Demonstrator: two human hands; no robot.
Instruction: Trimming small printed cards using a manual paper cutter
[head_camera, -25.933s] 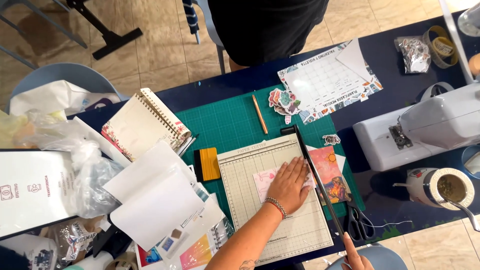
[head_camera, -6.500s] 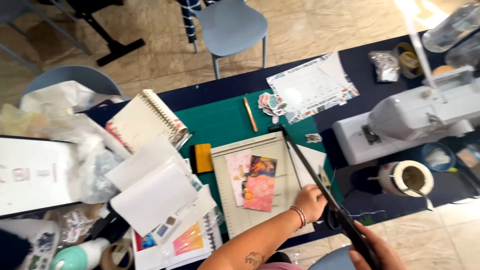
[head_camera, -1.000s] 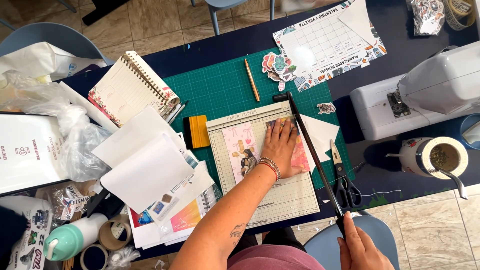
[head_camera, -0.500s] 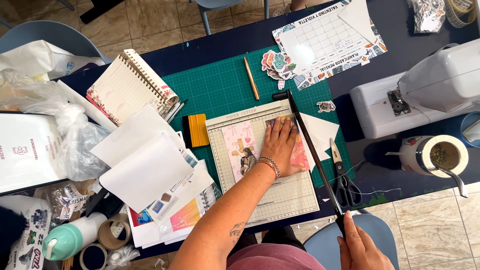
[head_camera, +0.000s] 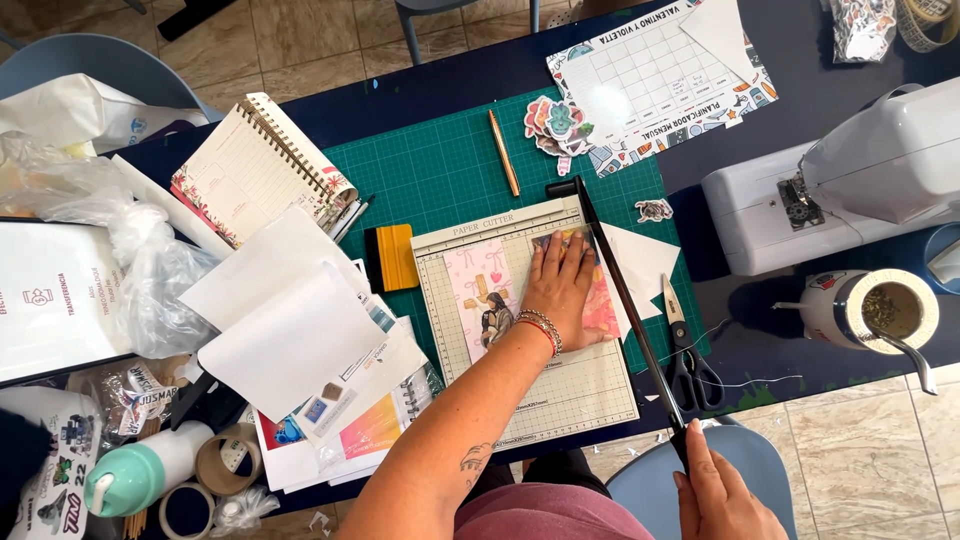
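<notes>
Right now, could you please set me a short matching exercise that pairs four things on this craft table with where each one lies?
Things:
1. left hand
2. right hand
3. scissors
4. yellow squeegee

Places:
A. just left of the paper cutter, on the green cutting mat
B. at the near end of the cutter's black blade arm
C. pressed flat on the pink printed sheet
D. right of the blade arm, at the mat's edge

Pairs: 1-C, 2-B, 3-D, 4-A
</notes>
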